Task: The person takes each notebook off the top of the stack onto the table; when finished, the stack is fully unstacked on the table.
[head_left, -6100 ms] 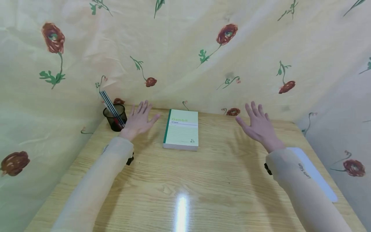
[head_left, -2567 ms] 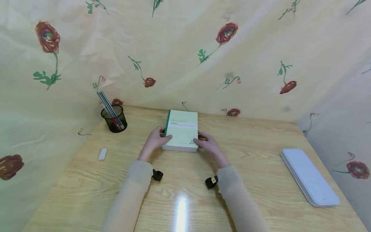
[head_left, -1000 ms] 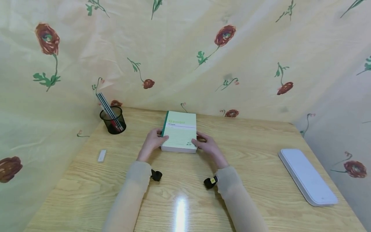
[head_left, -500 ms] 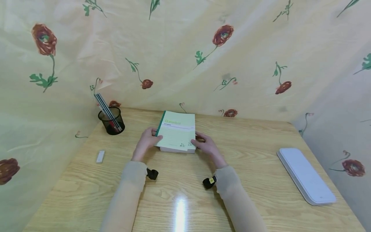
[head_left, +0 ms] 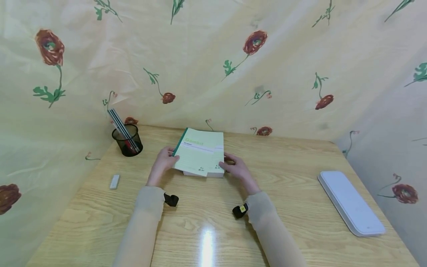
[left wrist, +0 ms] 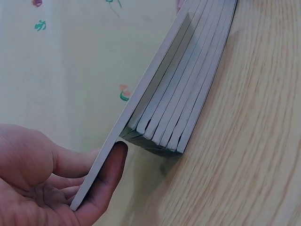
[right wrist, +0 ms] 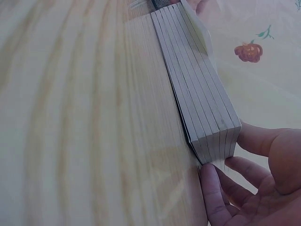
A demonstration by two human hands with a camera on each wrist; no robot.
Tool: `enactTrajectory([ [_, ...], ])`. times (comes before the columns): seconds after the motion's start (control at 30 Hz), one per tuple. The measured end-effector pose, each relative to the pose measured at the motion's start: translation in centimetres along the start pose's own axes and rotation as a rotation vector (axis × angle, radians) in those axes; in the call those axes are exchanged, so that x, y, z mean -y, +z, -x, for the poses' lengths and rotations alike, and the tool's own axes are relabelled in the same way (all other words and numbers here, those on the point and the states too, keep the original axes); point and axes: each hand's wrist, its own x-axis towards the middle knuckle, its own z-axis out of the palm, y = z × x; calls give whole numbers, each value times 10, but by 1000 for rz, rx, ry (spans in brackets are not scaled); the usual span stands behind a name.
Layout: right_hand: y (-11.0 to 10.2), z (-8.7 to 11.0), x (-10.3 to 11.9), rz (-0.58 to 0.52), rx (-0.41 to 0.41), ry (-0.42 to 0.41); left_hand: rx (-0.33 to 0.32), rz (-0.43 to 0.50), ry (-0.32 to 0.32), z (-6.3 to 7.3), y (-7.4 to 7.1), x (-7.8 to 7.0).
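Note:
A stack of several notebooks lies on the wooden table, its page edges facing front. My left hand pinches the left side of the top notebook, thumb over the cover and fingers underneath. That notebook, pale green with a dark green spine, sits turned and shifted left over the others. In the left wrist view, the top notebook juts past the pile. My right hand grips the stack's right side. In the right wrist view its thumb is at the top of the stack, with fingers low along the side.
At the back left stands a black mesh pen cup with striped pencils. A small white eraser-like block lies in front of it. On the right rests a long white case. Flowered cloth hangs behind the table.
Both hands were spread apart above the table, then came in to the stack's sides. The left hand has since drawn the top notebook leftward, turning it; the right hand stays on the stack.

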Motion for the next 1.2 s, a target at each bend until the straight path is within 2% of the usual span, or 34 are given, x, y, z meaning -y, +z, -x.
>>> enactTrajectory([
  [0.23,0,0,1,-5,1,-1,-44,64,28,1,-8,4],
  [0.43,0,1,1,-9,-1,0,-78,71,29,4,-21,8],
  [0.5,0,1,0,-14,-1,-1,-86,82,23,5,-26,9],
  [0.73,1,1,-1,-11,-6,-6,-88,202,-4,11,-42,14],
  [1.0,1,2,0,-5,-11,-2,-188,219,-17,10,-59,23],
  [1.2,1,1,0,9,-13,-12,-211,232,-39,12,-70,29],
])
